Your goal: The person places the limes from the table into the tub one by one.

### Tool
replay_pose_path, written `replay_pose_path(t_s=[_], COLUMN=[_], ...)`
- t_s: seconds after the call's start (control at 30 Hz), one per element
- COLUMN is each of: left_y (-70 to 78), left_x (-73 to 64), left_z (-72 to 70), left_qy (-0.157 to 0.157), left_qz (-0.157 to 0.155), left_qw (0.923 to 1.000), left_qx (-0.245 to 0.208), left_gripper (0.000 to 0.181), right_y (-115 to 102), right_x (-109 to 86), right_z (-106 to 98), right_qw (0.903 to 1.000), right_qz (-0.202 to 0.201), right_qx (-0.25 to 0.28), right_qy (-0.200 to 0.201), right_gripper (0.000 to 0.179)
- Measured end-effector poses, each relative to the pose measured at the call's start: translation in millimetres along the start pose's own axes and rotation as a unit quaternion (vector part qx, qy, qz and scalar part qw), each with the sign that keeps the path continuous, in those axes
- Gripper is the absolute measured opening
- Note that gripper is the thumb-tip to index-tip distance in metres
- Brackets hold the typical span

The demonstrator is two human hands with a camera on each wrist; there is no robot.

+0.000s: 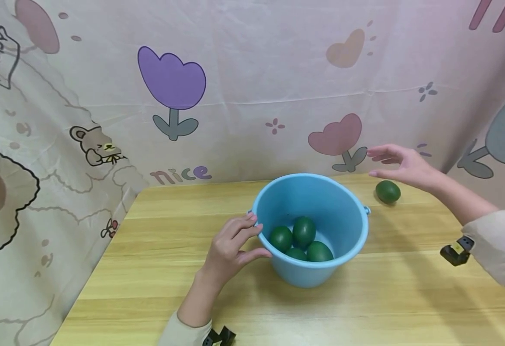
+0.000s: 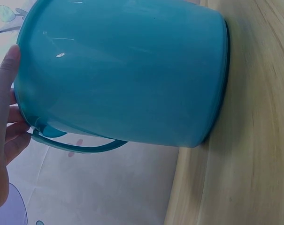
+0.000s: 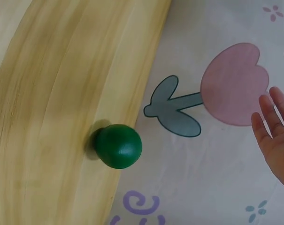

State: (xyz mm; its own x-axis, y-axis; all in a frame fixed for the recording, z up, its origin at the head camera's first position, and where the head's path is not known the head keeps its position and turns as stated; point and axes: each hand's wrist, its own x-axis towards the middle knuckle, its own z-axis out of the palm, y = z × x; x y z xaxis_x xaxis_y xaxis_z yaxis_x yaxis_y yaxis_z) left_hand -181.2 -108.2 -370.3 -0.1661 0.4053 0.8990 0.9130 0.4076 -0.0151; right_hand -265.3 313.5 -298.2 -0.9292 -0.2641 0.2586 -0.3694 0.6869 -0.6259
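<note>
A light blue bucket [image 1: 306, 275] stands upright on the table with several dark green avocados [image 1: 304, 232] at its bottom. My left hand [image 1: 232, 246] grips the bucket's left rim, thumb on the near side and fingers farther back. From the left wrist, the bucket's outer wall [image 2: 132, 70] fills much of the view, with its handle [image 2: 85, 149] hanging beside the fingers. Right of the bucket lies a single avocado [image 1: 388, 191]. Over it, my right hand [image 1: 401, 166] hovers with fingers apart, holding nothing. The right wrist view shows that avocado [image 3: 118, 146] apart from the hand [image 3: 280, 152].
The wooden table [image 1: 157, 269] ends at a printed cloth [image 1: 244, 72] hanging behind it. The lone avocado lies near the back edge. A small lug [image 1: 367, 210] sticks out from the bucket's right rim.
</note>
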Motion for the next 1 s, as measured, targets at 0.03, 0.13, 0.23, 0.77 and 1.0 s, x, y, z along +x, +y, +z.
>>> replay_pose_path(t_s=[0.03,0.13,0.23,0.77,1.0], left_y=[0.0,0.0,0.0,0.6,0.0], left_x=[-0.1,-0.2,-0.4,-0.8,0.1], left_z=[0.0,-0.2,-0.6,-1.2,-0.8], left_qy=[-0.001,-0.003,-0.004,-0.003,-0.001], left_qz=[-0.001,-0.001,-0.003,-0.004,-0.001], left_qw=[1.0,1.0,1.0,1.0,1.0], left_qx=[-0.001,-0.002,-0.003,0.0,0.0], left_gripper=[0.051,0.051,0.051,0.051,0.051], right_y=[1.8,6.1,9.0,29.8,42.6], right_x=[0.2,1.3,2.3,3.1,4.4], right_z=[-0.3,0.1,1.4,4.7,3.8], right_qw=[1.0,0.9997,0.9991,0.9972,0.9949], right_qz=[0.0,0.0,-0.003,0.018,0.048], right_qx=[-0.002,0.0,0.006,-0.009,0.003], right_qy=[0.004,0.024,0.041,0.073,0.088], right_gripper=[0.055,0.054,0.054,0.058,0.059])
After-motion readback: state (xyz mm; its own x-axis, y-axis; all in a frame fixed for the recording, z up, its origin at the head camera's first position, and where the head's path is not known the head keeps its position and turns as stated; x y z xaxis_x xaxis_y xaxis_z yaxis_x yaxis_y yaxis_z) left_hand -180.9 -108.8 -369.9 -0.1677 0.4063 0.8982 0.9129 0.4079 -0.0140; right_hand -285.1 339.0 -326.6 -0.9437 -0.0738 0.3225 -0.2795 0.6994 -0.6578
